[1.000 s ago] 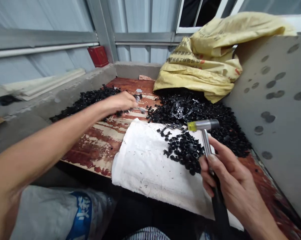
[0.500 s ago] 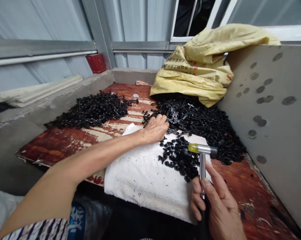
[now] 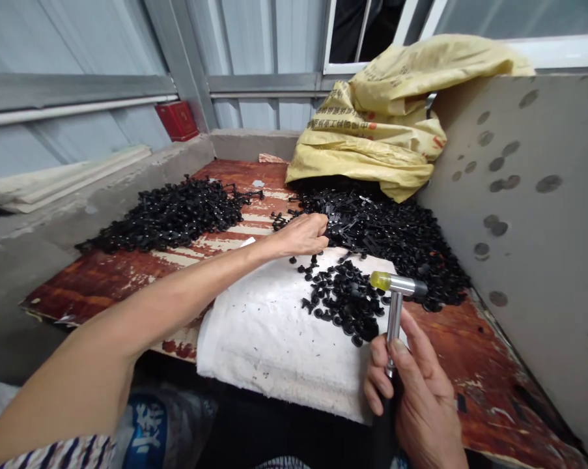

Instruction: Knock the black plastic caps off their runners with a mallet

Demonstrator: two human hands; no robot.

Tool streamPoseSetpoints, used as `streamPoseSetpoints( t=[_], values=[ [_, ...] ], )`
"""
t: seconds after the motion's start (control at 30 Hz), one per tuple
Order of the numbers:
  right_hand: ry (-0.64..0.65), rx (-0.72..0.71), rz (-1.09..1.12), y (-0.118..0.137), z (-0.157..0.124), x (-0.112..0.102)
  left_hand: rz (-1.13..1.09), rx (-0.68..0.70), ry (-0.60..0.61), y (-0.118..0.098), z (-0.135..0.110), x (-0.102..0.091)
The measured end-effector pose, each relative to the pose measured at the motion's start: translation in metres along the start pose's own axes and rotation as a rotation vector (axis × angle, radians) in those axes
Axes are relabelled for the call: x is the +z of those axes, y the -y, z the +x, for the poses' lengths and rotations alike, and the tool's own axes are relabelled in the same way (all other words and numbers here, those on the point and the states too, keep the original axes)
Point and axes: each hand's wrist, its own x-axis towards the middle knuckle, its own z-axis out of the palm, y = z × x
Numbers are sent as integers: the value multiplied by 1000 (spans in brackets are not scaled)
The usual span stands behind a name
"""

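Heap of small black plastic clips [image 3: 171, 212] lay far left on the red-brown wooden board [image 3: 103, 280]. Our left hand [image 3: 301, 234] curled its fingers into the big black clip pile [image 3: 406, 234]; pinch unclear. Small clip cluster [image 3: 345, 299] sat on the white cloth pad [image 3: 269, 332]. Our right hand [image 3: 420, 410] closed its fingers round the steel yellow-tipped hammer [image 3: 398, 284], head by that cluster. We judged: lift one clip cleanly, hammer clear. Counted three heaps, one hammer, one pad.

Left hand [image 3: 301, 234] crossed from left heap [image 3: 171, 212] to right heap [image 3: 401, 228].
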Motion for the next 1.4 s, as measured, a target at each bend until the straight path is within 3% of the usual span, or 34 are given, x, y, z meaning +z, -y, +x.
streamPoseSetpoints(
  t=[0.13,0.27,0.4,0.5,0.73,1.0,1.2,1.4],
  values=[
    [15,-32,4,1,2,1,-190,-3,71,-22,-40,6],
    [16,-85,-5,3,5,3,-303,-64,239,-49,-88,25],
    [-10,-97,-55,2,7,6,-406,-111,374,-63,-112,43],
    [-28,-113,-113,-1,6,7,-474,-162,384,-65,-117,50],
    [39,-73,-230,-5,7,4,-591,-169,239,-64,-127,52],
    [109,-36,-263,1,6,-1,-657,-150,292,-69,-133,52],
    [113,-30,-266,-1,5,-5,-802,-326,461,-74,-130,46],
    [79,-31,-276,-2,5,-4,-927,-238,497,-75,-124,60]
  ],
)
